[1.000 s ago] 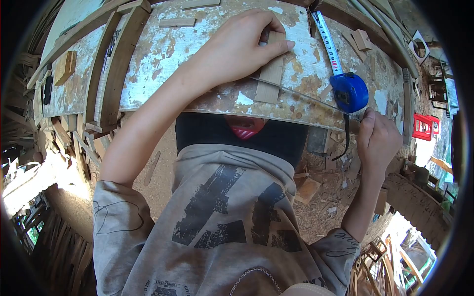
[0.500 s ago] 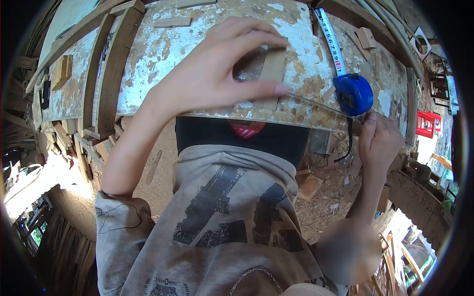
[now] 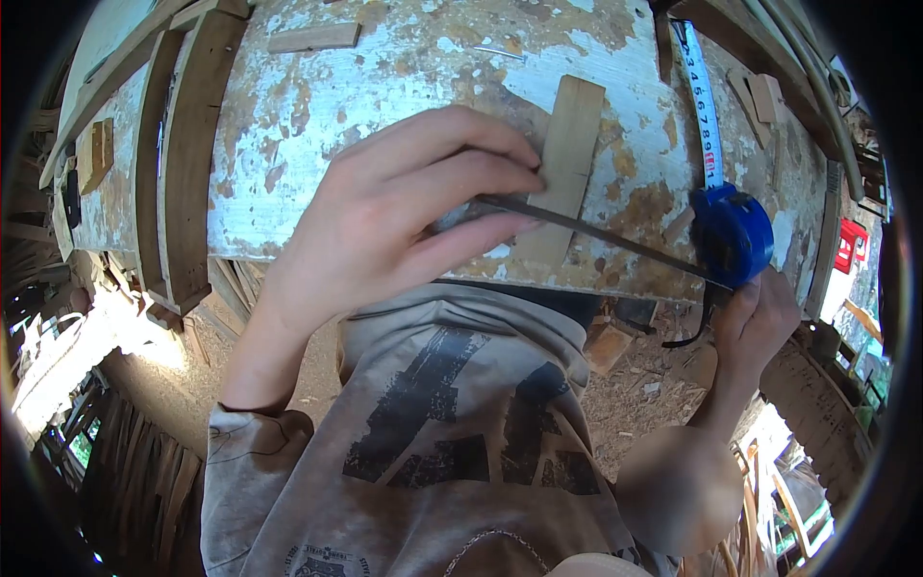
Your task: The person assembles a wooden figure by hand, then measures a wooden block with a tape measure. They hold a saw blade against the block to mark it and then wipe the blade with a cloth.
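Observation:
My left hand [image 3: 404, 197] is above the worn bench, with fingers and thumb closed around the far end of a thin, dark metal strip [image 3: 630, 245]. My right hand [image 3: 760, 313] grips the strip's other end at the bench's front edge. The strip slants across a flat piece of wood [image 3: 574, 130], and my left fingertips are beside that wood. Just beyond my right hand sits a blue tape measure [image 3: 738, 231]. Its white blade [image 3: 699, 106] is pulled out away from me, and a black strap hangs over the edge.
Peeling white paint covers the workbench [image 3: 279, 183]. A wooden rail frame [image 3: 197, 125] crosses its left side, near a small wood block [image 3: 95, 156]. A narrow stick [image 3: 314, 37] and a nail [image 3: 500, 52] lie toward the back. Small offcuts [image 3: 766, 98] lie at the right.
My left hand has come off the top of the wood piece, its fingers drawing together on the strip's end. The strip shows broader now. The whole view has shifted slightly.

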Motion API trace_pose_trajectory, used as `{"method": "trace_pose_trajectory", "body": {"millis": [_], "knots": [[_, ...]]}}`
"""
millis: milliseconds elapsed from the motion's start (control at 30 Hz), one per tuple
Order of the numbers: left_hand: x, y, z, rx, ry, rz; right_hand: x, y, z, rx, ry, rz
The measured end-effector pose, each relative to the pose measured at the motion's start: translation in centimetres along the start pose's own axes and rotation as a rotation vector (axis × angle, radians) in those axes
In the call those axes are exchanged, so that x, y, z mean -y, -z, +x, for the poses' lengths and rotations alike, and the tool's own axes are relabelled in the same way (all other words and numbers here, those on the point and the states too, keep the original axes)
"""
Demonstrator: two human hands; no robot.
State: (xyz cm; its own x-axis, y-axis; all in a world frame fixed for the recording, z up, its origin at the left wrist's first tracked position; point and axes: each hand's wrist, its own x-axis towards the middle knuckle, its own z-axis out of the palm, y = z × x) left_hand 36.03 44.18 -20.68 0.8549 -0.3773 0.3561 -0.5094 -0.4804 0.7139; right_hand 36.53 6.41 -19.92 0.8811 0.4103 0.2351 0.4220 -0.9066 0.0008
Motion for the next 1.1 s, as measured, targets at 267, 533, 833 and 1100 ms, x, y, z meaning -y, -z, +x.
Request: {"method": "trace_pose_trajectory", "body": {"millis": [267, 533, 833, 1100], "knots": [[0.9, 0.5, 0.1, 0.062, -0.006, -0.077, 0.0, -0.6, 0.0, -0.011, -0.029, 0.063], [1.0, 0.4, 0.0, 0.064, -0.023, -0.082, 0.2, -0.7, 0.2, -0.034, -0.012, 0.055], [1.1, 0.3, 0.0, 0.049, -0.053, -0.068, 0.1, -0.6, 0.1, -0.021, -0.025, 0.059], [1.3, -0.2, 0.2, 0.026, -0.087, -0.088, 0.1, -0.8, 0.1, -0.036, -0.038, 0.075]]}}
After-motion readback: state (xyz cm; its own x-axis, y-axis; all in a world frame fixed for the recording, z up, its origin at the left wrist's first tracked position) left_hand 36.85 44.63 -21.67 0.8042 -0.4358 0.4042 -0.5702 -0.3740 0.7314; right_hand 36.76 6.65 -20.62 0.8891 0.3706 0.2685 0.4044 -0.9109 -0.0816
